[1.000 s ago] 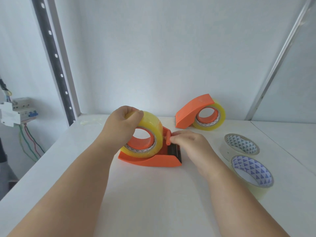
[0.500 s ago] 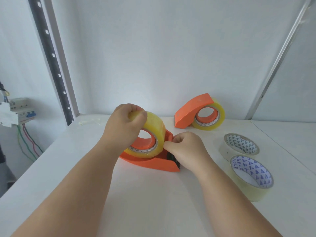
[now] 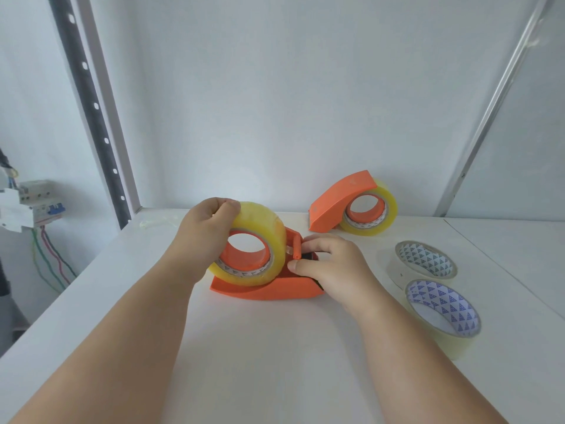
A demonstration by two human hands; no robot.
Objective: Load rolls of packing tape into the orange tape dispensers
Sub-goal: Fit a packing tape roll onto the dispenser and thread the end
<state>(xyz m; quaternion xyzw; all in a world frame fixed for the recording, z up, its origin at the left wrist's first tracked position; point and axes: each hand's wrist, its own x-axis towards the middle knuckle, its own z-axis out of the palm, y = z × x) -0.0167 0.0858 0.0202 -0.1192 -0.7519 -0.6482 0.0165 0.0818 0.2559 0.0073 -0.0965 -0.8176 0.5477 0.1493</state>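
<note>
Since half a second ago, right hand (image 3: pixel 331 266) has slid from the roll's edge out toward the cutter end of the near dispenser (image 3: pixel 269 290); the dispenser now sits flatter on the white table (image 3: pixel 260 362). Left hand (image 3: pixel 208 232) unchanged in place.

Left hand: fingers curled over the top of the yellow tape roll (image 3: pixel 260 240), gripping it. Roll is seated upright on the near dispenser's orange hub.

Right hand: thumb and fingers curled together at the dispenser's small orange roller (image 3: pixel 296 247) and black cutter end, pinching there. Whether tape film sits between the fingertips cannot be told.

Relative to the near dispenser:
- Second dispenser (image 3: pixel 342 203), already carrying a yellow roll, stands behind and to the right, near the back wall.
- Two spare tape rolls lie flat to the right, well apart from it: farther roll (image 3: pixel 400 266), nearer roll (image 3: pixel 440 341), both with blue-triangle-printed cores.
- Breaker box (image 3: pixel 33 203) with coloured wires, far left, off the table.
</note>
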